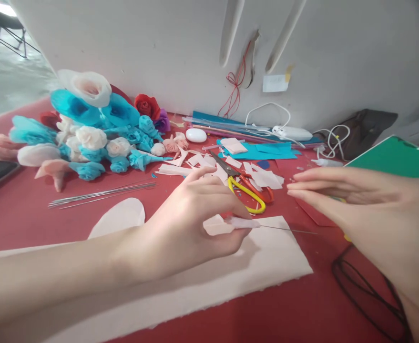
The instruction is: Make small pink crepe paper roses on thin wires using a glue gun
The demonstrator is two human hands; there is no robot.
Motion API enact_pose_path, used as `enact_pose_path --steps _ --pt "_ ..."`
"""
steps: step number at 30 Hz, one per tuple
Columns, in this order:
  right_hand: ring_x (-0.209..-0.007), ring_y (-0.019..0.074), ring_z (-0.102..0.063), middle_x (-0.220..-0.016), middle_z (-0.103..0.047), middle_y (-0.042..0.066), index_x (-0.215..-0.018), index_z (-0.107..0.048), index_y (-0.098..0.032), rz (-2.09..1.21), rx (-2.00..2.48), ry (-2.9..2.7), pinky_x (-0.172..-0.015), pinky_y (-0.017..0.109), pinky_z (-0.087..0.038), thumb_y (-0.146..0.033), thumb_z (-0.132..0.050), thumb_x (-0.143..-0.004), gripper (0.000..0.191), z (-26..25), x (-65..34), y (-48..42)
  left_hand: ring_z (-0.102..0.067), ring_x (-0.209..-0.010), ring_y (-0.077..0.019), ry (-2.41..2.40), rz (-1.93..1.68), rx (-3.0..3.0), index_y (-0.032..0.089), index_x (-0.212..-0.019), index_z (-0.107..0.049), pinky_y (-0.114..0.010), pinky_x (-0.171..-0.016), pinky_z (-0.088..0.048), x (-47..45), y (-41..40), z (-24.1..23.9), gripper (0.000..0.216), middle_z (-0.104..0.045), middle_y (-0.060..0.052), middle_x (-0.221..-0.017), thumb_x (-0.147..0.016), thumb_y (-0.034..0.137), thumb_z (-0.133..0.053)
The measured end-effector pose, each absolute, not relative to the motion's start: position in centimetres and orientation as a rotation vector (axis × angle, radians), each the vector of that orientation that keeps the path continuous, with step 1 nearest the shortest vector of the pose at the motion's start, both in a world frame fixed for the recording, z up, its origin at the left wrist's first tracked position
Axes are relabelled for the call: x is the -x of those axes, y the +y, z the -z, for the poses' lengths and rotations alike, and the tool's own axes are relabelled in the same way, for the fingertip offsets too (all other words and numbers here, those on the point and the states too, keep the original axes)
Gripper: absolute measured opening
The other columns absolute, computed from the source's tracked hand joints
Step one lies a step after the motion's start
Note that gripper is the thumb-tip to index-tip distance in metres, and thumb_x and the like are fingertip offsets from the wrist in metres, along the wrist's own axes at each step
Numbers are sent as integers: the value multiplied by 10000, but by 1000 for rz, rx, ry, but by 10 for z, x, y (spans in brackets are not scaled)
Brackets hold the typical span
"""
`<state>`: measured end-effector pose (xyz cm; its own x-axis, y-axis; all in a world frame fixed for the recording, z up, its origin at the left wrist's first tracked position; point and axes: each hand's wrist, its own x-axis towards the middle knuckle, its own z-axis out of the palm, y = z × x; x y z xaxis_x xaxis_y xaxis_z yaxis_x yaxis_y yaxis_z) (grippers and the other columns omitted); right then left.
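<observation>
My left hand pinches a small roll of pale pink paper between thumb and fingers. A thin wire sticks out of the roll toward the right. Across from it, my right hand has its thumb and fingertips drawn together; whether anything tiny is between them is too small to make out. Beneath my left hand lies a long sheet of pale pink paper, with a rounded paper piece at its upper edge. Just beyond are scissors with one yellow and one red handle.
Paper flowers are heaped at the back left. Loose wires lie before them. Paper scraps surround the scissors, with blue paper behind. A black cord loops at the right, and a green board stands farther back.
</observation>
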<state>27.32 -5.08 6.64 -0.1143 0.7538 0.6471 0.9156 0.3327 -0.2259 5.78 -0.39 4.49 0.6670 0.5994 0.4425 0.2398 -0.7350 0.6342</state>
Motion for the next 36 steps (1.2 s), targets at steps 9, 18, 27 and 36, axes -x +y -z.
enact_pose_path --steps 9,18,27,36 --pt "-1006 115 -558 -1079 -603 -71 -1011 -607 -283 -183 1498 -2320 -824 209 -466 -214 -455 -861 224 -73 -275 -42 -573 -714 -79 571 -942 -2391 178 -769 -624 -275 -937 -309 -58 -1 -40 115 -654 49 -732 -717 85 -580" --pt "-658 55 -518 -713 -573 -47 -764 -587 -204 -1059 1344 -2345 -582 150 -399 -345 -457 -880 224 -72 -260 -47 -587 -740 -96 414 -866 -2417 207 -828 -640 -291 -923 -320 -57 0 -45 152 -692 42 -788 -755 96 -564" --pt "-504 18 -481 -545 -579 -54 -697 -665 -216 -1287 1378 -1916 -454 86 -351 -280 -547 -831 190 -66 -253 -43 -587 -826 -96 615 -863 -2234 182 -891 -620 -208 -844 -385 -60 -3 -44 173 -671 34 -889 -724 143 -634" --pt "-424 17 -347 -458 -442 -46 -605 -631 -195 -1083 1340 -1718 -396 120 -292 -370 -512 -849 323 -54 -240 -47 -578 -790 -124 716 -684 -1674 203 -754 -651 -203 -724 -432 -60 -5 -43 162 -656 34 -780 -805 332 -567"
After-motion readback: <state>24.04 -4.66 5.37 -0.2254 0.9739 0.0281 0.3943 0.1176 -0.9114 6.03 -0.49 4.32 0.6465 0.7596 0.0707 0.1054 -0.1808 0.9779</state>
